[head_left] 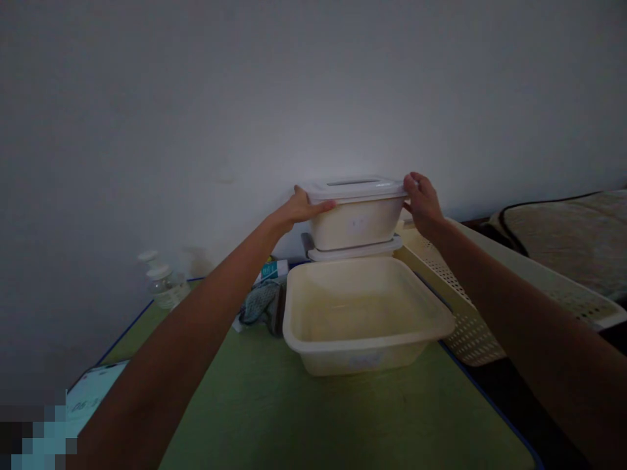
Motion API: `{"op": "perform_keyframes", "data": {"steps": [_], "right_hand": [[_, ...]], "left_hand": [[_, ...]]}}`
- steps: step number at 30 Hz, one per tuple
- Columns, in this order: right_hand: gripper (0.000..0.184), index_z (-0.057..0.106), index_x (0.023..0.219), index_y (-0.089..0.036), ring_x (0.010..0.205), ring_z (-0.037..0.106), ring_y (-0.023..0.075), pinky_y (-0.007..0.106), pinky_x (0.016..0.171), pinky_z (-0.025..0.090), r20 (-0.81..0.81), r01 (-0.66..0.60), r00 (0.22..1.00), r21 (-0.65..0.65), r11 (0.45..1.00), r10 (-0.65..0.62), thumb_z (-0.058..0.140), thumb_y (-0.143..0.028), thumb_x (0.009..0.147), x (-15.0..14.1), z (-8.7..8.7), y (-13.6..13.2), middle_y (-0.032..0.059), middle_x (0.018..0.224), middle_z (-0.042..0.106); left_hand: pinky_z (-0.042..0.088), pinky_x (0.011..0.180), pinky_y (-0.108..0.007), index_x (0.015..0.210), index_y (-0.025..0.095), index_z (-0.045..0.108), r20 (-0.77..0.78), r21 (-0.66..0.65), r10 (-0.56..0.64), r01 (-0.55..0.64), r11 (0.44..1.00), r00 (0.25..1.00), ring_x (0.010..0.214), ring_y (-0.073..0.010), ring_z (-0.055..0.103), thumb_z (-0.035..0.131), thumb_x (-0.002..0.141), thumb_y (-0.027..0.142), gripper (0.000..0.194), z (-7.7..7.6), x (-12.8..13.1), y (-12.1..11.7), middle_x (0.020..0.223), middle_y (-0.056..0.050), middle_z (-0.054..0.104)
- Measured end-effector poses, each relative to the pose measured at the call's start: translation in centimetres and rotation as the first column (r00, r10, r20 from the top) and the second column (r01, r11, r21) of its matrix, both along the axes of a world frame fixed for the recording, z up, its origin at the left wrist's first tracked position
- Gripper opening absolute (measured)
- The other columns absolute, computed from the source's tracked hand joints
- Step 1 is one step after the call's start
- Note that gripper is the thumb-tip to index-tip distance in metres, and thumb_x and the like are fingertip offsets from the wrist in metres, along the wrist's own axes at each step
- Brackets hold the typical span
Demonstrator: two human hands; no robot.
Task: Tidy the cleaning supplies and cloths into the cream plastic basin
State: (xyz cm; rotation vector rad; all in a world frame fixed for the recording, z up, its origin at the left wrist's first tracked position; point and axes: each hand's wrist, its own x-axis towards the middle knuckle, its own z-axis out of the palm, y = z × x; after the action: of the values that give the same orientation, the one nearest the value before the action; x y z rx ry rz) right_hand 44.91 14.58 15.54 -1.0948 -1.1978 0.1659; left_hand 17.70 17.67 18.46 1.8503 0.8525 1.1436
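Note:
My left hand (304,208) grips the left end of a cream storage box (353,224), its thumb along the front just under the rim. At the opposite end, my right hand (424,201) holds the box by the rim of its white lid (350,188). The box is level and the lid sits on top. Directly below it is another white lid (362,251); whether the box rests on that or hangs just above, I cannot tell. In front stands a cream plastic basin (365,358), open at the top with nothing visible inside.
On the green table (235,411), left of the basin, lie a grey-blue cloth (259,302) and a white-and-teal carton (275,269). Clear bottles (166,285) with white tops stand by the wall. A perforated cream basket (473,329) is at the right, near a beige padded item (568,232).

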Motion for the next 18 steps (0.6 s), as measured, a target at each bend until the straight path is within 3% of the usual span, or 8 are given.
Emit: {"op": "perform_keyframes", "data": {"steps": [4, 7, 10, 13, 15, 18], "right_hand": [[0.036, 0.049, 0.098, -0.034, 0.117, 0.043, 0.0229, 0.041, 0.085, 0.044, -0.238, -0.032, 0.971, -0.044, 0.999, 0.021, 0.052, -0.058, 0.071, -0.3, -1.5, -2.2, 0.0001, 0.123, 0.049], [0.026, 0.054, 0.086, -0.03, 0.111, 0.05, 0.0222, 0.042, 0.089, 0.043, -0.375, -0.142, 0.923, -0.111, 0.984, 0.091, 0.05, -0.053, 0.074, -0.3, -3.0, -4.6, 0.0011, 0.116, 0.056], [0.026, 0.057, 0.077, -0.027, 0.104, 0.056, 0.0213, 0.041, 0.092, 0.043, -0.472, -0.286, 0.863, -0.158, 0.945, 0.182, 0.046, -0.05, 0.077, -0.4, -4.7, -6.9, 0.0023, 0.108, 0.061], [0.025, 0.059, 0.076, -0.028, 0.104, 0.056, 0.0195, 0.039, 0.092, 0.043, -0.536, -0.392, 0.805, -0.159, 0.906, 0.254, 0.043, -0.047, 0.08, -1.0, -6.7, -8.5, 0.0008, 0.104, 0.063], [0.027, 0.059, 0.078, -0.028, 0.103, 0.056, 0.0189, 0.038, 0.09, 0.045, -0.559, -0.443, 0.775, -0.148, 0.884, 0.295, 0.041, -0.048, 0.083, -1.8, -8.1, -9.3, 0.0005, 0.104, 0.063], [0.029, 0.058, 0.095, -0.023, 0.099, 0.056, 0.0197, 0.041, 0.084, 0.047, -0.563, -0.514, 0.745, -0.144, 0.846, 0.357, 0.043, -0.045, 0.087, -3.3, -10.0, -10.1, 0.0047, 0.11, 0.059]], "left_hand": [[0.03, 0.101, -0.04, 0.132, 0.009, 0.028, 0.051, -0.061, 0.032, -0.029, 0.998, 0.998, 0.127, -0.0297, 0.033, 0.079, 0.054, 0.029, 0.096, -1.8, -1.3, -1.2, 0.134, -0.022, 0.039], [0.024, 0.105, -0.04, 0.135, 0.012, 0.025, 0.159, -0.188, 0.121, -0.091, 0.978, 0.98, 0.131, -0.0298, 0.026, 0.079, 0.056, 0.027, 0.097, -3.9, -2.8, -3.0, 0.142, -0.021, 0.026], [0.027, 0.103, -0.039, 0.132, 0.018, 0.031, 0.345, -0.343, 0.183, -0.058, 0.938, 0.921, 0.126, -0.0255, 0.036, 0.069, 0.07, 0.026, 0.073, -6.3, -4.2, -5.3, 0.139, -0.016, 0.034], [0.035, 0.098, -0.034, 0.127, 0.019, 0.037, 0.452, -0.395, 0.202, -0.007, 0.919, 0.869, 0.119, -0.0194, 0.046, 0.045, 0.086, 0.032, 0.043, -8.7, -5.2, -7.8, 0.133, -0.011, 0.044], [0.037, 0.097, -0.034, 0.124, 0.02, 0.04, 0.535, -0.443, 0.198, 0.073, 0.893, 0.821, 0.117, -0.0192, 0.048, 0.037, 0.088, 0.037, 0.04, -10.5, -5.6, -9.4, 0.13, -0.01, 0.048], [0.038, 0.097, -0.038, 0.125, 0.023, 0.04, 0.557, -0.477, 0.176, 0.139, 0.868, 0.812, 0.12, -0.0224, 0.044, 0.041, 0.084, 0.046, 0.047, -13.8, -5.9, -11.3, 0.126, -0.007, 0.051]]}}
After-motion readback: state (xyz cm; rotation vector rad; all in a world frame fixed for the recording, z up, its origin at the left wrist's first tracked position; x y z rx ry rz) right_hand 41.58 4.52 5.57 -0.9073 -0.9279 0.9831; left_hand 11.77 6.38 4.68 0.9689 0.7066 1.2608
